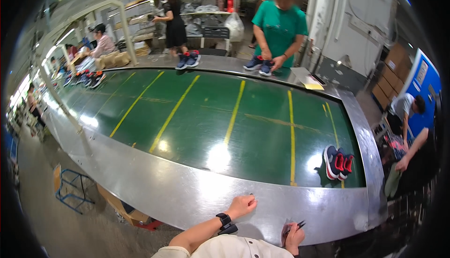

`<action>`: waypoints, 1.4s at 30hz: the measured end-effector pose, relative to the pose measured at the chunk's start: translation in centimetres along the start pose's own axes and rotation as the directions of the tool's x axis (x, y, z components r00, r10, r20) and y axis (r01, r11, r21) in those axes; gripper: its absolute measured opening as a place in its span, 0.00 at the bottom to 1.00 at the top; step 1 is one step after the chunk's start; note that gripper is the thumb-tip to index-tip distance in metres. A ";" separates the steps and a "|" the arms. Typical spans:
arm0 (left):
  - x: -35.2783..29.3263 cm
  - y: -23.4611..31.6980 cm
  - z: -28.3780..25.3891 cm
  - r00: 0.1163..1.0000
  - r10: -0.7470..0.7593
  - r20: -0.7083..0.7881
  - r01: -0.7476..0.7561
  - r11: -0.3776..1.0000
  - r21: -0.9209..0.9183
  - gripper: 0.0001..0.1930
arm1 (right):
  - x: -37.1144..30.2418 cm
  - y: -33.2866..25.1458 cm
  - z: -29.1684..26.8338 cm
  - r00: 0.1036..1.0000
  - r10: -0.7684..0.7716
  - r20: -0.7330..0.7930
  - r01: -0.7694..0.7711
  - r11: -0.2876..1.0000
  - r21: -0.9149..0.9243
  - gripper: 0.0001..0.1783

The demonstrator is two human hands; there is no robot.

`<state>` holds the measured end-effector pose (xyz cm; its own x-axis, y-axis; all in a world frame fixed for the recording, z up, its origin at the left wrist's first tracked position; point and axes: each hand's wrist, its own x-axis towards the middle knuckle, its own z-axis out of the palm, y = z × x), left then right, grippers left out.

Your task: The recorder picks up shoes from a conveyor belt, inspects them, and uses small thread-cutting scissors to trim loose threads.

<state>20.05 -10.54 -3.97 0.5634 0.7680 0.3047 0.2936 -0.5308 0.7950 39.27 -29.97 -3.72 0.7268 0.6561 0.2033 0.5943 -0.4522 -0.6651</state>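
My left hand [242, 206] rests closed on the metal border [187, 188] of the conveyor table, a black band around its wrist. A tiny dark spot shows at its fingertips, too small to name. Close to my body, my right hand [295, 236] is closed around a small black tool with two thin points [301, 223]; its exact kind is unclear. A pair of navy shoes with red linings and white soles [333, 163] stands on the green belt [262, 131], beyond my right hand and apart from it.
Across the belt a person in green [280, 28] handles dark blue shoes [259, 64]. Another navy pair [188, 60] stands on the far border, and several shoes [86, 78] sit far left. A metal post [70, 117] rises at left; a blue stool [75, 190] stands below. Someone works at right.
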 end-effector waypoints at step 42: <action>1.0 -0.4 2.3 0.999 -0.045 -0.008 0.045 0.998 0.040 0.14 | 24.9 -6.8 -4.7 0.910 -0.172 0.378 0.238 0.962 -0.134 0.22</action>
<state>22.29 -10.43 -5.17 0.5432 0.7939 0.2734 0.3489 -0.5096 0.7865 54.95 -13.34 9.25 0.4283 0.9032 0.0279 0.7908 -0.3597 -0.4953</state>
